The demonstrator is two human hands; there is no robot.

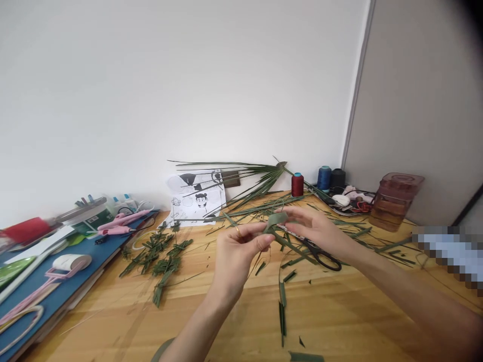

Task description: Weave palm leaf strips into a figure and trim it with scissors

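My left hand (241, 245) pinches a folded strip of green palm leaf (277, 219) between thumb and fingers, above the middle of the wooden table. From the other side my right hand (311, 226) closes its fingers on the upper end of the same strip, which curls into a loop. Black-handled scissors (323, 255) lie on the table beneath my right hand, their blades partly hidden. Cut leaf pieces (282, 301) are scattered below and around both hands. Woven leaf figures (166, 259) lie to the left of my left hand.
A palm frond (264, 176) leans at the back beside printed drawings (196, 201). Thread spools stand there, one red (297, 185) and one blue (323, 178). On the right is a pinkish jug (396, 201). A blue board (86, 261) at left carries a pink glue gun (121, 222) and a white roll (71, 262).
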